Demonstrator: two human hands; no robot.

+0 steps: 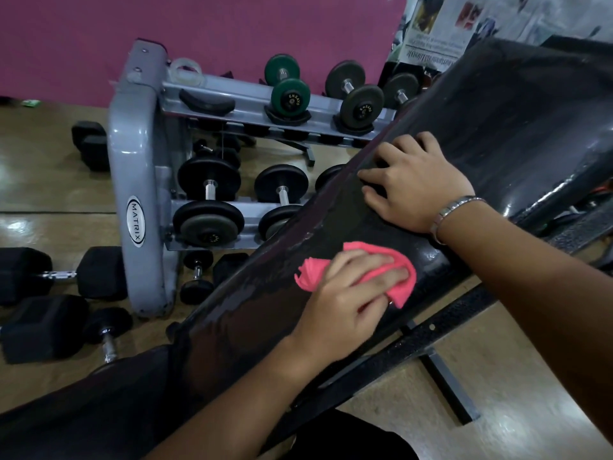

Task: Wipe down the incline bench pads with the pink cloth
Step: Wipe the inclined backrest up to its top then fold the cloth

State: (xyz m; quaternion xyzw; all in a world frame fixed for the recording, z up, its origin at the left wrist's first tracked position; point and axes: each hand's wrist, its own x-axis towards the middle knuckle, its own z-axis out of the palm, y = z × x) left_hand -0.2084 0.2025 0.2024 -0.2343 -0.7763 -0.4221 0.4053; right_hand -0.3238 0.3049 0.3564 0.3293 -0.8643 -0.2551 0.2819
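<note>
Left hand [348,293] grips the cloth [310,277] mid-frame on the pad [497,111]; right hand [414,184] rests flat, fingers spread, just above.

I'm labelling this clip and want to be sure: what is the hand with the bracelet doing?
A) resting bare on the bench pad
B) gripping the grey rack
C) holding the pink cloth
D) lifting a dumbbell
A: the right hand, wearing the bracelet, lies on the black bench pad with nothing in it, while the left hand holds the pink cloth lower down the pad.
</note>
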